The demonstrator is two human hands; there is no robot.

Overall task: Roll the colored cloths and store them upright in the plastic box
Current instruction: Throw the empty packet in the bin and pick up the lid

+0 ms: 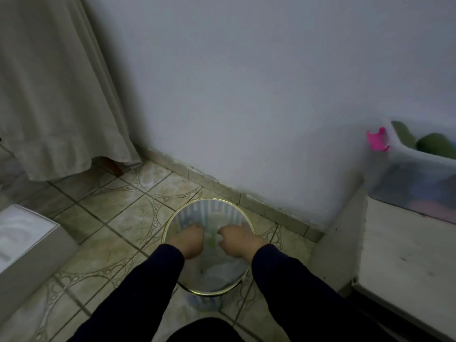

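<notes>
Dark navy sleeves (153,275) reach down over the tiled floor into a round translucent basket with a gold rim (172,219). Both the left hand (188,240) and the right hand (237,239) curl their fingers inside it; whether they hold anything cannot be told. Green cloths (434,144) sit in the clear plastic box (404,174) on the white counter's far right edge.

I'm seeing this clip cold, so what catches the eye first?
Both hands, left hand and right hand, reach into a round gold-rimmed bin on the tiled floor, bottom centre. At far right, a clear plastic box sits on a pale surface, with green cloths inside and something bright pink beside it.
</notes>
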